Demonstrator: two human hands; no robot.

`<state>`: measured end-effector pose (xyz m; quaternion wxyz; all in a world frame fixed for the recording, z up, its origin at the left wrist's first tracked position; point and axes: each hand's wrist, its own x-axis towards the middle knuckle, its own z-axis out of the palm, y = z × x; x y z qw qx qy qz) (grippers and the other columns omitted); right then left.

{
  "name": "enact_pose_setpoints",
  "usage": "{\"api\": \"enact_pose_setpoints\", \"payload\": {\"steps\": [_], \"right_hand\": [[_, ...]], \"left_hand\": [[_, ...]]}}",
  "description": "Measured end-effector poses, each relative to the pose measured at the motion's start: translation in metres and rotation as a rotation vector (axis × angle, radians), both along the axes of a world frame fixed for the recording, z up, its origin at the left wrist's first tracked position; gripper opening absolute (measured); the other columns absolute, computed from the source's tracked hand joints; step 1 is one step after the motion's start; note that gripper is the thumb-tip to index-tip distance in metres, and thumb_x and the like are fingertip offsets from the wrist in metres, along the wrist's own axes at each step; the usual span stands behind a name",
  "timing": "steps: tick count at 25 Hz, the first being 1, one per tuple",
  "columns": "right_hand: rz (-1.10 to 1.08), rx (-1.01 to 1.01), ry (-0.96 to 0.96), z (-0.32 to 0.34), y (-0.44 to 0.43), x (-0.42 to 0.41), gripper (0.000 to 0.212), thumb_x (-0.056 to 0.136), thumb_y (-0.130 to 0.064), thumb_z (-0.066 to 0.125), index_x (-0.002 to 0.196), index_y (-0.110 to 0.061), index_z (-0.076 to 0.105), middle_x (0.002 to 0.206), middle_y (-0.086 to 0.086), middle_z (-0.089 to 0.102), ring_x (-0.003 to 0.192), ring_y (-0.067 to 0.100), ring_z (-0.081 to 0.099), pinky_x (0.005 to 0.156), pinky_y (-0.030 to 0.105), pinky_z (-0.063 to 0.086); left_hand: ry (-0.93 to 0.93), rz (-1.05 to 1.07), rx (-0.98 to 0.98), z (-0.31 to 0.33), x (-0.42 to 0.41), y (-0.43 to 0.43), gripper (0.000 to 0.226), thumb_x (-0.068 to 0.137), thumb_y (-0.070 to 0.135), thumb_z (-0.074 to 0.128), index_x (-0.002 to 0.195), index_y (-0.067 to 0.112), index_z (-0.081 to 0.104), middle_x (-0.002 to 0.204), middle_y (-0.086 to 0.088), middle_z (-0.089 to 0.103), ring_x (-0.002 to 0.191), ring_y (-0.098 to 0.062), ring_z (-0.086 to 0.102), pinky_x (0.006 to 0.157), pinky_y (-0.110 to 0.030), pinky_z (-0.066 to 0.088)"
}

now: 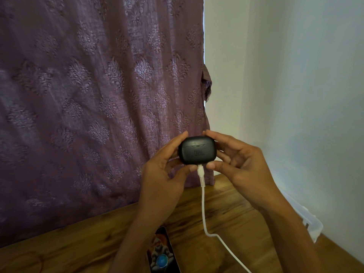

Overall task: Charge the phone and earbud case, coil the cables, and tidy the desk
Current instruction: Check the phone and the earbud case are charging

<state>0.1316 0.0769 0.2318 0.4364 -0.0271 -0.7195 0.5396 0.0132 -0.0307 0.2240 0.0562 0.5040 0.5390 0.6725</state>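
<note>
A black earbud case [197, 150] is held up in the air in front of the curtain, lid closed. My left hand [165, 170] grips its left side and my right hand [236, 162] grips its right side, thumb under the case by the plug. A white cable [203, 205] is plugged into the case's underside and hangs down, then runs off toward the lower right. A phone [162, 253] with a picture on its screen lies on the wooden desk [78, 245] below my left forearm, partly hidden by it.
A purple patterned curtain [98, 95] hangs behind the desk. A white wall stands on the right. A clear plastic container [307, 217] sits at the desk's right edge against the wall.
</note>
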Motion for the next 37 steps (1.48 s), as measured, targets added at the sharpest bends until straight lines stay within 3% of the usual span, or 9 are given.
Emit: {"api": "enact_pose_setpoints", "payload": {"steps": [17,22,29,37], "right_hand": [[0.005,-0.003,-0.011,-0.002,-0.001,0.003,0.059,0.073,0.017,0.063,0.115,-0.023,0.057,0.116,-0.005,0.063,0.108,0.001,0.06,0.085,0.012,0.048],[0.001,0.002,-0.023,-0.004,0.001,0.003,0.059,0.073,0.016,0.063,0.116,-0.023,0.056,0.115,-0.004,0.063,0.107,0.001,0.061,0.083,0.011,0.048],[0.005,-0.022,-0.058,-0.012,0.009,-0.001,0.056,0.074,0.015,0.062,0.114,-0.023,0.057,0.114,-0.007,0.064,0.106,0.0,0.061,0.082,0.012,0.049],[0.012,-0.093,-0.151,-0.041,0.032,-0.017,0.056,0.072,0.017,0.064,0.113,-0.021,0.06,0.115,0.004,0.063,0.107,0.01,0.062,0.083,0.02,0.053]], "left_hand": [[0.023,0.015,-0.02,-0.004,0.001,0.0,0.067,0.072,-0.009,0.068,0.113,0.042,0.053,0.121,0.003,0.062,0.106,-0.008,0.062,0.086,-0.023,0.053],[0.021,0.013,-0.027,-0.007,0.0,0.0,0.066,0.073,-0.008,0.067,0.115,0.04,0.053,0.122,0.003,0.062,0.108,-0.01,0.061,0.088,-0.03,0.053],[0.015,0.026,-0.048,-0.015,-0.004,0.007,0.066,0.072,-0.008,0.068,0.113,0.041,0.053,0.118,0.008,0.063,0.107,-0.009,0.062,0.087,-0.028,0.054],[-0.01,0.084,-0.153,-0.046,-0.019,0.025,0.066,0.07,-0.004,0.072,0.11,0.046,0.052,0.113,0.009,0.065,0.104,-0.008,0.063,0.086,-0.021,0.052]]}}
